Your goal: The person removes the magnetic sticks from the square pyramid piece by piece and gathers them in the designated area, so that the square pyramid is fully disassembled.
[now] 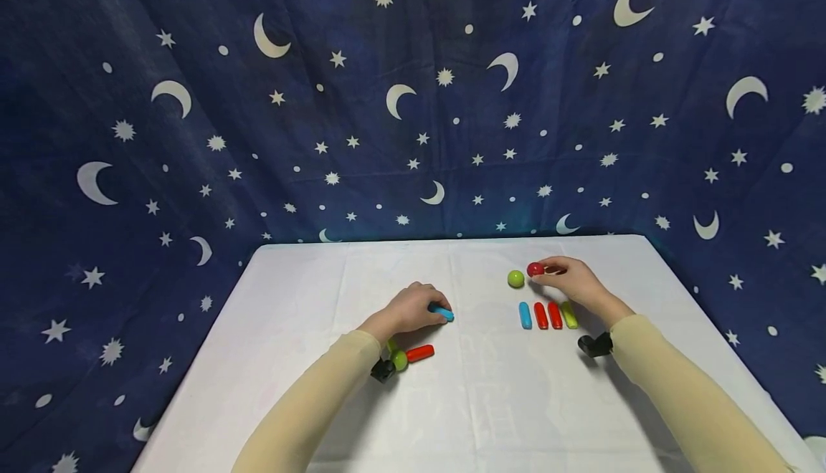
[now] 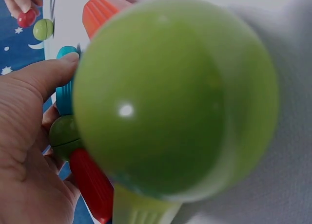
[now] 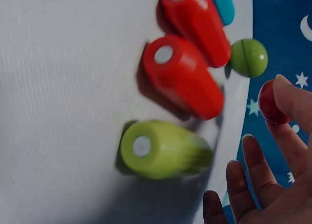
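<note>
My left hand [image 1: 411, 309] pinches a blue stick [image 1: 442, 312] above the white table. In the left wrist view, a darker green ball [image 2: 64, 136] and a red stick [image 2: 92, 185] lie in line with the blue stick along the fingers; the head view hides both behind the hand. Below the left wrist, a large-looking green ball [image 2: 175, 97] joins a red stick [image 1: 420, 352] and a yellow-green stick [image 2: 146, 210]. My right hand [image 1: 576, 283] pinches a red ball [image 1: 535, 269] between thumb and forefinger, the other fingers spread. Close beside it sits a green ball [image 1: 515, 279].
Nearer than the right hand, a row of sticks lies side by side: a blue one [image 1: 525, 315], two red ones [image 1: 540, 316] and a yellow-green one [image 1: 568, 314]. Silvery discs show on some stick ends. A dark blue curtain [image 1: 387, 136] with moons and stars hangs behind the white table [image 1: 290, 287].
</note>
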Tool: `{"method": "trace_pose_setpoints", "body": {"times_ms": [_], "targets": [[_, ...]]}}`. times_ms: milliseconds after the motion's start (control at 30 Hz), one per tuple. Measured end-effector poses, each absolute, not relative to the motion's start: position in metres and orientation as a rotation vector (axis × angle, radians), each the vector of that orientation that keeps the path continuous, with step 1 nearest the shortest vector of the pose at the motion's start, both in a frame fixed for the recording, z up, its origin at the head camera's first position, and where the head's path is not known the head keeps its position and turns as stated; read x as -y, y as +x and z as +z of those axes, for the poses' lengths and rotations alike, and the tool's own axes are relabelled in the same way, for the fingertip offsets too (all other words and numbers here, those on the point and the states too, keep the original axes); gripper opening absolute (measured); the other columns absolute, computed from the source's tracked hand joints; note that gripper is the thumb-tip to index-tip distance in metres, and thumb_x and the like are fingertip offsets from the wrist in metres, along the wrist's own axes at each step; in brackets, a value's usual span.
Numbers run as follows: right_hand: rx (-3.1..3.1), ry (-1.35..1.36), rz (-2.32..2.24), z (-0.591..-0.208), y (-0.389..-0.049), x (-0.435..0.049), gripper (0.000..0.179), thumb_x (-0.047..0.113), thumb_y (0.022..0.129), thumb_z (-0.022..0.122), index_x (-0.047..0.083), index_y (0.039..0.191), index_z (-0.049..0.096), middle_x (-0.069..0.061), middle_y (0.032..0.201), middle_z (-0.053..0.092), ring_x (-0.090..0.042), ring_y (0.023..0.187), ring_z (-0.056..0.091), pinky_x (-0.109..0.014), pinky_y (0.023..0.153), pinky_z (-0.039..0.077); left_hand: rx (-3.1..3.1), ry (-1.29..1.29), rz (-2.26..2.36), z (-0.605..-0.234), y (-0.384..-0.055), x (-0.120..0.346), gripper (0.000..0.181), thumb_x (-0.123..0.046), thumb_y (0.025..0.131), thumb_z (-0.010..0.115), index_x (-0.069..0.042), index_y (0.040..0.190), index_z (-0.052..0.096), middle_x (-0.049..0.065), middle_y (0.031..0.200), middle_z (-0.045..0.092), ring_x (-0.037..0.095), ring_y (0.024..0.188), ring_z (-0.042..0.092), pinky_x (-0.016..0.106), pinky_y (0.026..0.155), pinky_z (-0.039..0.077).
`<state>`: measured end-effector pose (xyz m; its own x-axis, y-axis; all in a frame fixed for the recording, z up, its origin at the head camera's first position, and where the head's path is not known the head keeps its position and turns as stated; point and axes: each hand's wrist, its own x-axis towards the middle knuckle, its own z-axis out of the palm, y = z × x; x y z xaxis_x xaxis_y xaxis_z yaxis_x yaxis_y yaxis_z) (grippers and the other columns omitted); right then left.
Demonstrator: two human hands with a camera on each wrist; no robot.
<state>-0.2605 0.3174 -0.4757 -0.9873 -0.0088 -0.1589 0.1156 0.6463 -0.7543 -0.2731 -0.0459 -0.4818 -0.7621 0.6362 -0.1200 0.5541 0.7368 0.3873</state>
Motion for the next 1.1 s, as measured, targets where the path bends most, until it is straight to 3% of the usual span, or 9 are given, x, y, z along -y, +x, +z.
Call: {"method": "trace_pose_setpoints", "body": {"times_ms": [600,1100], "targets": [[-2.69,0.155,-1.195,-0.486,-0.268,-0.327,0.057,0.031,0.092,0.077,0.002,0.138,0.057,-0.028,0.14,0.051,-0.044,0.124,0.045,-0.061,0.107,0.039,-2.7,0.954,0.489,-0.481,-0.274,0.045,0.022,-0.034,0.095,0.075,-0.026,0.116,0.077,-0.008,0.112,0.066,0.013,0.101,0.051,0.03,0.09,0.044],[-2.701,0.157,-1.158,-0.491,-0.271,-0.325,0.059,0.03,0.091,0.079,0.003,0.138,0.056,-0.028,0.139,0.051,-0.046,0.123,0.042,-0.061,0.101,0.041,-2.694,0.956,0.508,-0.483,-0.274,0.046,0.021,-0.032,0.095,0.075,-0.025,0.115,0.077,-0.007,0.111,0.066,0.014,0.101,0.051,0.029,0.088,0.044]]}}
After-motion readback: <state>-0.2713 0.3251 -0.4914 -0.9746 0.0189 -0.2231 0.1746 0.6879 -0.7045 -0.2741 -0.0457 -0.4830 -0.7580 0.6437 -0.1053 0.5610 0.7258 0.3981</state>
